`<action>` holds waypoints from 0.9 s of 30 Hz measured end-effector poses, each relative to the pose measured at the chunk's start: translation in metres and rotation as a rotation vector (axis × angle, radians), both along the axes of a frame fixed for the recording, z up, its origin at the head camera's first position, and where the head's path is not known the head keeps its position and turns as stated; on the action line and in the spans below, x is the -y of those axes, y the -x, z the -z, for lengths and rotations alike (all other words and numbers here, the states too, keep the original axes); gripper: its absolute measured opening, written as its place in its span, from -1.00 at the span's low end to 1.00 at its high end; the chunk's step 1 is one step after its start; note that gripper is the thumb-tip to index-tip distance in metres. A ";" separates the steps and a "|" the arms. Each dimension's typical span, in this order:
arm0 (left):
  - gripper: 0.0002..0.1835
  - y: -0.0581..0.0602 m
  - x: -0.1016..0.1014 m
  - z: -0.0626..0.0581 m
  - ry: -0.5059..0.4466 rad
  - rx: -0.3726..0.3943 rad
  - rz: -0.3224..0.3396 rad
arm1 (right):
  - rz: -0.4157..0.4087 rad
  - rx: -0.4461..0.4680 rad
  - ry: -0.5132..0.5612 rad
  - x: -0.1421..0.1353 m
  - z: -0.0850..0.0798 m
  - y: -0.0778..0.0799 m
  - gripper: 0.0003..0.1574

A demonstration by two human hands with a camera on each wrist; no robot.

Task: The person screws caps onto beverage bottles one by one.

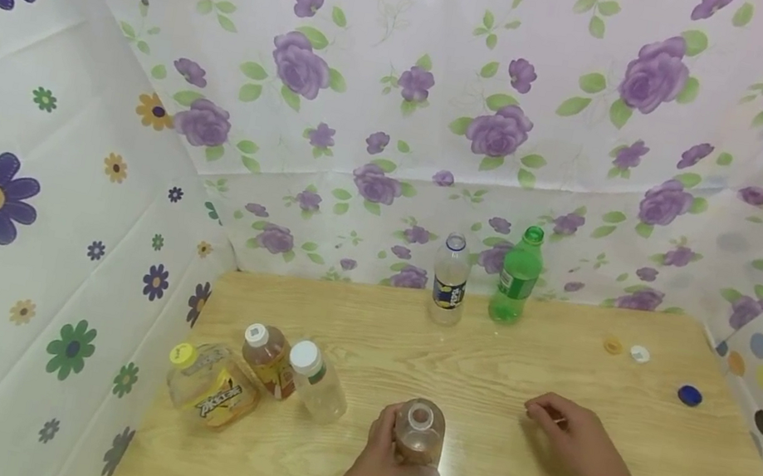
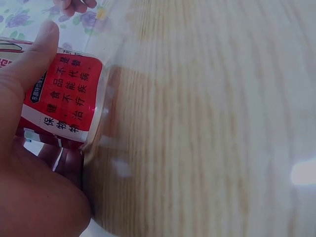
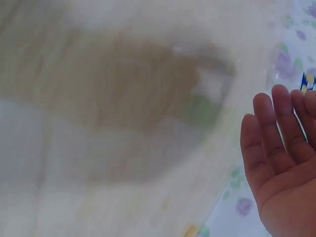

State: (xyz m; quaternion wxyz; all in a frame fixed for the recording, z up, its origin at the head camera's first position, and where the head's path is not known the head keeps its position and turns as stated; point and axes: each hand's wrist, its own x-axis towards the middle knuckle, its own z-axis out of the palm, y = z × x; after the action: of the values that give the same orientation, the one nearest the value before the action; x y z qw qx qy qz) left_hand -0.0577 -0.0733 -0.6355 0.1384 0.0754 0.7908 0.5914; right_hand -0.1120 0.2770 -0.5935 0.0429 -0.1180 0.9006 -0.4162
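Note:
My left hand grips a brownish see-through plastic bottle that stands upright near the front of the table, its neck bare of a cap. Fingers lie along its left side and the thumb reaches round the near side. The left wrist view shows the bottle's red label with dark print, low by the wood surface. To the right, my right hand is above the table, holding nothing; its fingers are loosely bent. In the right wrist view the fingers show apart from anything, palm visible.
Left of the held bottle stand a clear white-capped bottle, a brown tea bottle and a yellow-capped bottle. At the back are an uncapped clear bottle and a green bottle. A yellow cap, white cap and blue cap lie right.

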 end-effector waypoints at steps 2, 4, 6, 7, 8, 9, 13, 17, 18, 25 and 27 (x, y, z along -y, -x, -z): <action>-0.03 0.001 0.000 -0.002 0.006 0.002 0.005 | 0.010 -0.017 -0.017 -0.009 -0.003 0.007 -0.66; -0.03 0.003 0.001 -0.003 0.011 0.000 0.012 | 0.019 -0.024 -0.032 -0.018 -0.004 0.013 -0.63; -0.04 0.005 0.001 -0.004 0.010 -0.002 0.017 | 0.035 -0.025 -0.042 -0.028 -0.005 0.020 -0.57; -0.04 0.005 0.001 -0.004 0.010 -0.005 0.019 | 0.048 -0.024 -0.049 -0.033 -0.005 0.022 -0.54; -0.04 0.006 0.001 -0.003 0.011 -0.008 0.019 | 0.065 -0.023 -0.050 -0.038 -0.005 0.025 -0.52; -0.03 0.007 0.001 -0.003 0.011 -0.010 0.021 | 0.078 -0.022 -0.050 -0.043 -0.006 0.027 -0.49; -0.01 0.007 0.000 0.001 0.000 -0.014 0.033 | 0.130 -0.040 -0.045 -0.059 -0.003 0.030 -0.47; 0.00 0.005 -0.001 0.003 0.005 0.000 0.027 | 0.155 -0.090 -0.052 -0.069 0.004 0.033 -0.51; 0.00 0.005 -0.001 0.002 0.007 0.003 0.026 | 0.166 -0.108 -0.054 -0.070 0.005 0.034 -0.52; -0.02 0.004 0.002 0.000 -0.016 0.010 0.042 | 0.213 -0.268 -0.073 -0.082 0.015 0.055 -0.64; -0.01 0.004 0.003 -0.001 -0.014 0.016 0.035 | 0.225 -0.278 -0.097 -0.087 0.017 0.064 -0.58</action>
State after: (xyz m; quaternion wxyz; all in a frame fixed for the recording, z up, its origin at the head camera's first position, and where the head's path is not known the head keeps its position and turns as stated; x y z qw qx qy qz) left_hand -0.0614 -0.0759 -0.6349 0.1543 0.0856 0.7842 0.5949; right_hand -0.1757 0.3638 -0.6103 -0.1231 -0.0706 0.9243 -0.3542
